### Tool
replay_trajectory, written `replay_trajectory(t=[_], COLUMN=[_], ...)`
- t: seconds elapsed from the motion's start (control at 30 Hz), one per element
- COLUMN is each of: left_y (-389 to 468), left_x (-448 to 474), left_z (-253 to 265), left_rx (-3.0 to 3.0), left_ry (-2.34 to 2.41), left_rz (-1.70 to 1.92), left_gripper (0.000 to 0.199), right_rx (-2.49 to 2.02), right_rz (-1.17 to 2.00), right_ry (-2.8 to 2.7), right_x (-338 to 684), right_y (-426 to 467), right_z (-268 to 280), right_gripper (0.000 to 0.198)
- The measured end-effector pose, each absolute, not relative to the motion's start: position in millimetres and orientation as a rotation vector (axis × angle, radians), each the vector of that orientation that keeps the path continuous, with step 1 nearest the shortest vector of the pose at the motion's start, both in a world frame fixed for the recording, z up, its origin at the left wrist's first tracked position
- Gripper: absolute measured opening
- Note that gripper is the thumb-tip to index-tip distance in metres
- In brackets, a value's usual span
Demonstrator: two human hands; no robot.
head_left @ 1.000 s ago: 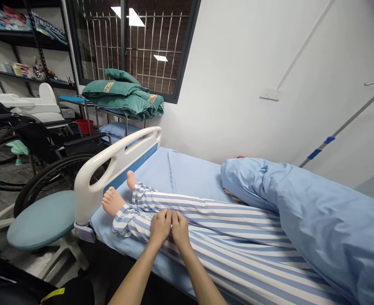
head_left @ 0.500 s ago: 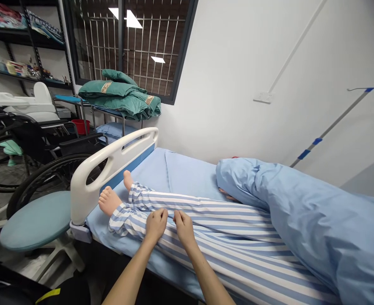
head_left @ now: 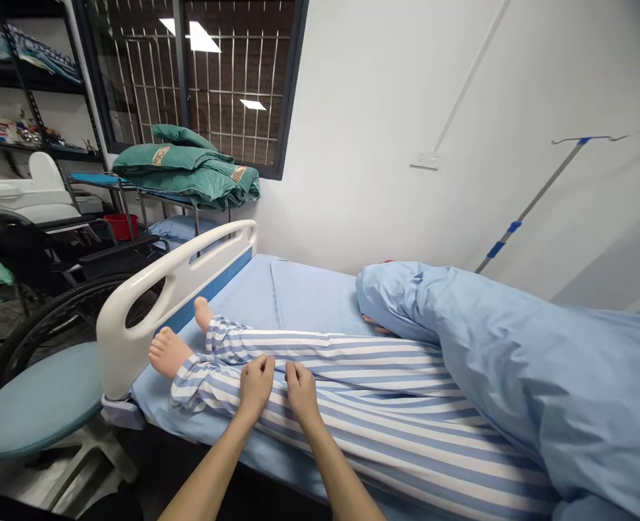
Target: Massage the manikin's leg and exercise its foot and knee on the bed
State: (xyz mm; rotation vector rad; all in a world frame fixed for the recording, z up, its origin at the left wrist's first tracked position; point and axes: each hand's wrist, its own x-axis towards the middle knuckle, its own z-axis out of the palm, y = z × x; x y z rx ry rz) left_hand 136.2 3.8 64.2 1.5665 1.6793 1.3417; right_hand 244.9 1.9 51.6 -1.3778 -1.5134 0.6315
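Observation:
A figure lies on the bed in blue-and-white striped trousers (head_left: 352, 391), with bare, mannequin-like feet (head_left: 171, 352) towards the footboard. Over the lower trouser legs, my left hand (head_left: 256, 385) is closed, fingers curled down. A short gap to its right, my right hand (head_left: 300, 391) is closed the same way. My fingertips are hidden under both hands, so whether they grip the cloth cannot be made out. A light-blue quilt (head_left: 494, 347) is folded back over the figure's upper part. Fingers (head_left: 377, 325) show under its edge.
The bed's white footboard (head_left: 129, 304) rises at the left, beside a round blue-green stool (head_left: 38, 398). Behind stand a wheelchair (head_left: 75, 289) and a rack with folded green bedding (head_left: 184, 166). A drip pole (head_left: 537, 195) leans into view at the right.
The view has swung a little to the right, so everything sits further left in the picture. Both hands stay closed over the trouser legs, in nearly the same place.

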Motion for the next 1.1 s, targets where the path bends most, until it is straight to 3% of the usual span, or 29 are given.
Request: replay_trajectory(t=[0.23, 0.5, 0.77, 1.1], left_y=[5, 1, -1, -4], left_x=[171, 175, 174, 173], left_z=[84, 53, 59, 58], left_rx=[1.299, 1.568, 1.618, 1.654], left_ry=[1.350, 1.572, 1.646, 1.654], left_rz=[1.445, 1.306, 1.225, 1.210], left_gripper=[0.037, 0.033, 0.033, 0.034], right_rx=[-1.283, -1.283, -1.301, -1.351], right_rz=[0.752, 0.788, 0.772, 0.626], right_ry=[-1.392, -1.304, -1.306, -1.541], right_x=[249, 251, 250, 259], right_y=[4, 1, 3, -3], right_z=[53, 58, 55, 89], right_gripper=[0.035, 0.034, 0.031, 0.036])
